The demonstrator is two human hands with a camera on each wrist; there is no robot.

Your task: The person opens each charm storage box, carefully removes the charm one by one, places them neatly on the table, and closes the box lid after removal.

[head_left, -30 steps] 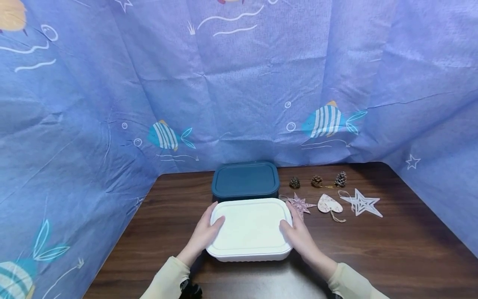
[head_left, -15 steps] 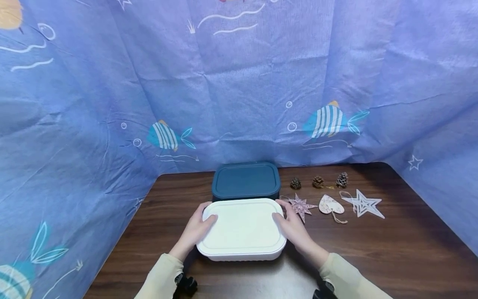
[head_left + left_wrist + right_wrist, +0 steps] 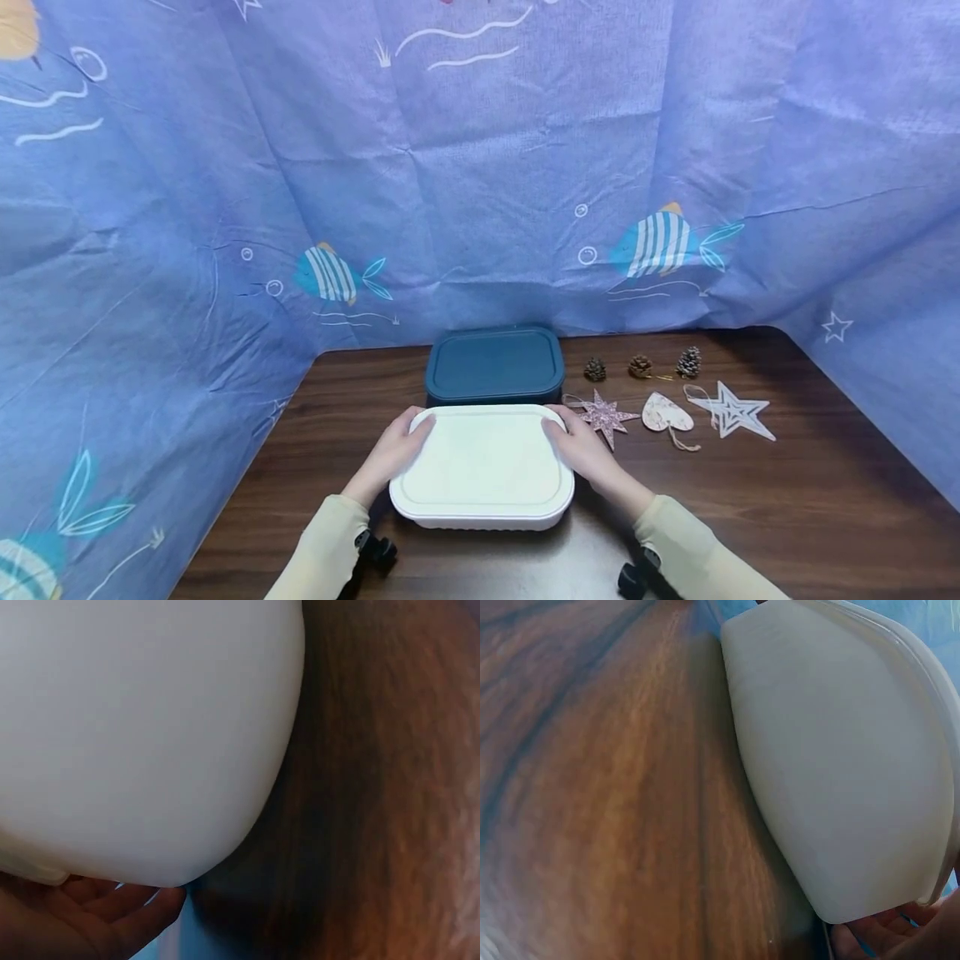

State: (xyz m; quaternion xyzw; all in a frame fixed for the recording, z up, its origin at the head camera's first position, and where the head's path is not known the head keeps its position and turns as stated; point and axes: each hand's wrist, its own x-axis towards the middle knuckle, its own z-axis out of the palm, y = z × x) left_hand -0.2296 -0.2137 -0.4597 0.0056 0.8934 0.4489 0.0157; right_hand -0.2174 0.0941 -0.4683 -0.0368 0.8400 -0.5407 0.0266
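Observation:
A white lidded food container (image 3: 482, 462) is held between both hands at the middle of the table. My left hand (image 3: 392, 450) grips its left side, thumb on top of the lid, and my right hand (image 3: 588, 454) grips the right side in the same way. In the left wrist view the left fingers (image 3: 154, 915) reach around the container's side wall. The right wrist view shows its smooth side (image 3: 840, 765) close over the wood, with the right fingers (image 3: 889, 930) at its lower corner. Most of the fingers are hidden beneath it in the head view.
Behind it stands a dark blue lidded container (image 3: 495, 364). To the right lie a pink glitter star (image 3: 602, 415), a heart ornament (image 3: 664, 412) and a white star (image 3: 731, 410). Pine cones (image 3: 640, 366) line the back of the brown wooden table (image 3: 750, 517). A blue fish-print curtain (image 3: 480, 167) hangs behind.
Both hands have carried the white container left, mostly in the first half second. It now sits slightly nearer the front in the view, both hands keeping their grip.

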